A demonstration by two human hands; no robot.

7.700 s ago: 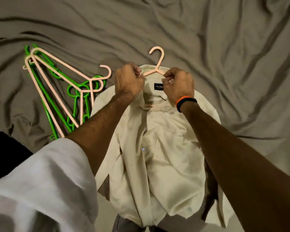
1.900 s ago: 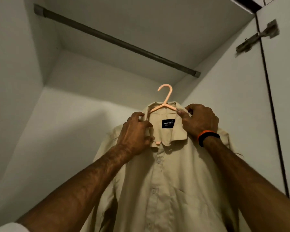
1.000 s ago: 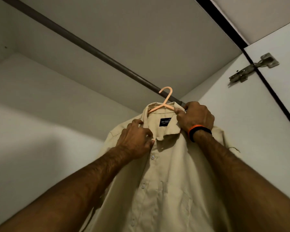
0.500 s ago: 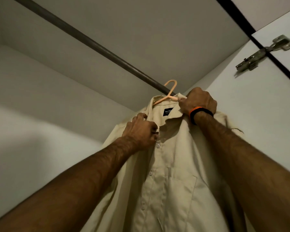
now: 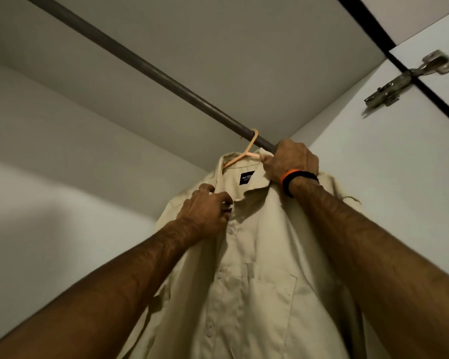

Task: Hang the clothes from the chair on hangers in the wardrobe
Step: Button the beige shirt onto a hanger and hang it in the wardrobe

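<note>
Half a second before, the pink hook had hung just short of the rail; now it sat over the rail point(image 5: 151, 71), close to the right end near the wardrobe's side wall point(image 5: 373, 177). My right hand point(image 5: 292, 161) was closed round the hanger's point(image 5: 244, 155) shoulder and the collar edge beside it, and my left hand point(image 5: 206, 215) pinched the shirt's point(image 5: 257, 281) placket just under the collar, near the top button. So I judged this shirt all but hung: the hook looked seated, and what remained was to let go and check that it hung straight. Whether other clothes waited on the chair I could not tell from here, nor were any spare hangers in sight. The shirt was a pale beige woven cloth, soft and lightly creased, with small matching buttons, a patch pocket on the chest and a black label inside the neck. The hanger was thin moulded plastic, smooth and slightly flexible by the look of it; the rail was a dull, dark round metal tube. Flat white panels lined the wardrobe, and a steel hinge point(image 5: 410, 79) sat on the door to the right.
</note>
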